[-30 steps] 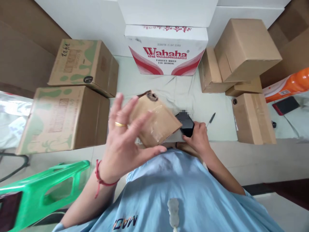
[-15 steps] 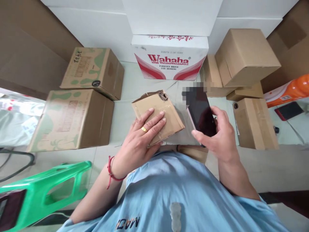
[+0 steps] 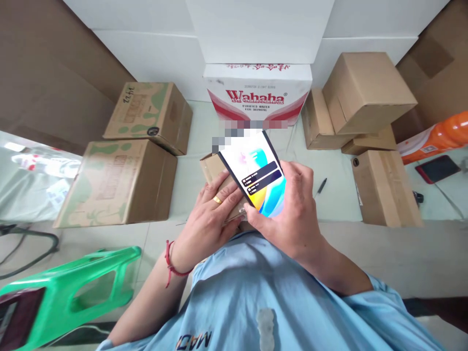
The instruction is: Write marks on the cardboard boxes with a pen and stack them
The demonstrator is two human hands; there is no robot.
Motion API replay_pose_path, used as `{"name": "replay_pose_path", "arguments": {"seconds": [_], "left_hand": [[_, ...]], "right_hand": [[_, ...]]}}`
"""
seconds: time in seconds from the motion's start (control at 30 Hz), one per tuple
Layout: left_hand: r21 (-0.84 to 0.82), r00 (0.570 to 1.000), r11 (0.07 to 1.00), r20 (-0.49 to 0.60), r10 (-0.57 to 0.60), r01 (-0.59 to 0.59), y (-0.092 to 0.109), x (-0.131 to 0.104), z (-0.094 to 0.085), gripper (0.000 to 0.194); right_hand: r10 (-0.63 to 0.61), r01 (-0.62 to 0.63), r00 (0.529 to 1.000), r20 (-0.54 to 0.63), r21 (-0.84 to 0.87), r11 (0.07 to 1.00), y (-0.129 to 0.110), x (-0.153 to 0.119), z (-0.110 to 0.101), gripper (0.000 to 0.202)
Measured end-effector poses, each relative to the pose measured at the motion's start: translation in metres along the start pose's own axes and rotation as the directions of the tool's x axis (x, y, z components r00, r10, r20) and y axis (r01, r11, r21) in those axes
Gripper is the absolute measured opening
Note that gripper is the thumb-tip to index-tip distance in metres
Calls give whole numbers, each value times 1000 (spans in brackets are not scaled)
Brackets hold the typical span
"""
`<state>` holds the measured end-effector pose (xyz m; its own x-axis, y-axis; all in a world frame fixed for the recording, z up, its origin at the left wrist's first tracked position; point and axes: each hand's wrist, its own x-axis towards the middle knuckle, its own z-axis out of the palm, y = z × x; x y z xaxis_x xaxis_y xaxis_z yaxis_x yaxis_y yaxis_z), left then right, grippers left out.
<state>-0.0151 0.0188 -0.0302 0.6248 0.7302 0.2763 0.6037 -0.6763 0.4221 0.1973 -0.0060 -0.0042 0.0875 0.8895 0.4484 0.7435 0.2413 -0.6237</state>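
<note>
My left hand (image 3: 210,212) rests flat on top of a small brown cardboard box (image 3: 211,166), its fingers stretched out. A ring and a red cord bracelet are on that hand and wrist. Above the box, my right hand (image 3: 298,207) holds a smartphone (image 3: 266,170) between thumb and fingers. The phone's screen is lit, with a colourful wallpaper and dark notification bars. It covers much of the box and the tips of some left fingers.
At the back stands a white and red Wahaha carton (image 3: 256,97). Printed boxes (image 3: 106,180) are on the left, plain boxes (image 3: 387,187) on the right. A pen (image 3: 321,186), another phone (image 3: 438,169) and an orange bottle (image 3: 446,131) lie rightward. A green stool (image 3: 54,282) stands lower left.
My right hand has brought the phone left, over the box, and its dark screen is now lit. The pen on the table has come into view. My left hand stays on the box.
</note>
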Motion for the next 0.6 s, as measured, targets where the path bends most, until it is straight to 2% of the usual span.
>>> {"name": "replay_pose_path", "arguments": {"seconds": [0.1, 0.17, 0.27, 0.37, 0.43, 0.53, 0.6], "left_hand": [[-3, 999, 1000, -31, -10, 10, -2, -7, 1, 72], [3, 995, 998, -75, -62, 62, -3, -16, 0, 69], [-50, 964, 973, -133, -230, 226, -4, -36, -6, 58], [-273, 890, 879, -132, -438, 392, -10, -62, -13, 56], [-488, 786, 726, -120, -607, 485, -18, -79, -15, 55], [-747, 537, 378, -34, -843, 546, -31, -98, -14, 45], [-799, 400, 197, 59, -915, 568, -38, -103, -12, 57]], "right_hand": [[-1, 1, 1000, -9, -18, 1000, 3, 0, -4, 79], [-3, 3, 1000, -14, -31, 1000, 8, -1, -8, 79], [32, -35, 999, -43, -69, 997, 29, -4, -10, 82], [190, -194, 981, -37, -153, 969, 67, -11, -3, 85], [353, -338, 936, 19, -245, 909, 95, -15, 7, 85], [550, -466, 825, 129, -395, 792, 128, -23, 23, 83], [601, -472, 777, 187, -459, 753, 142, -30, 32, 82]]}}
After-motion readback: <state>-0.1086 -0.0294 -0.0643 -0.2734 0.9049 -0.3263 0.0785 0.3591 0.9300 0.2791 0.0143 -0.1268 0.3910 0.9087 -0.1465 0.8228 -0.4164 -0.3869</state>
